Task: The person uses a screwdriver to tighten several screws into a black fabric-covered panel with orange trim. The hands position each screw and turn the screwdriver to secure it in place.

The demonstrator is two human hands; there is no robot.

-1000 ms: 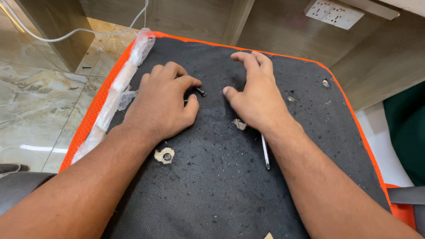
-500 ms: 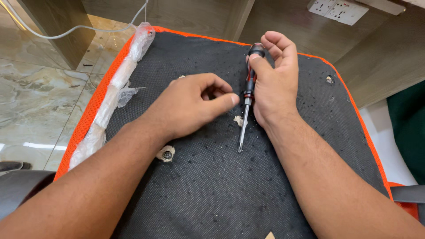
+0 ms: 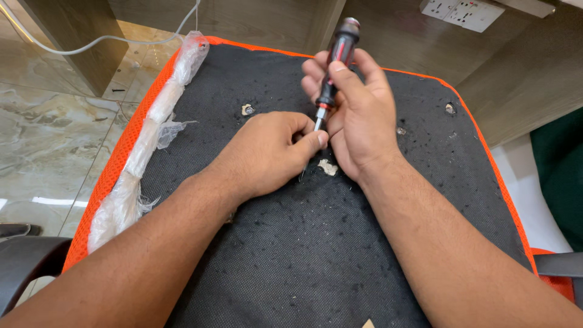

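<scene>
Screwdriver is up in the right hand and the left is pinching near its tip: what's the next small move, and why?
Probably steady the tip and press it straight down before turning. The right hand holds the screwdriver by its red and black handle, tilted, shaft slanting down toward the black fabric panel. The left hand fingers pinch right at the shaft's lower end, hiding what lies there.

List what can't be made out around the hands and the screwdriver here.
Head view only:
- Screwdriver tip: covered by the left hand fingers.
- Whatever the left hand pinches: hidden inside the fingers.
- Right hand palm side: turned away.
- Small pale fittings on the black fabric pad: too small to identify.
</scene>
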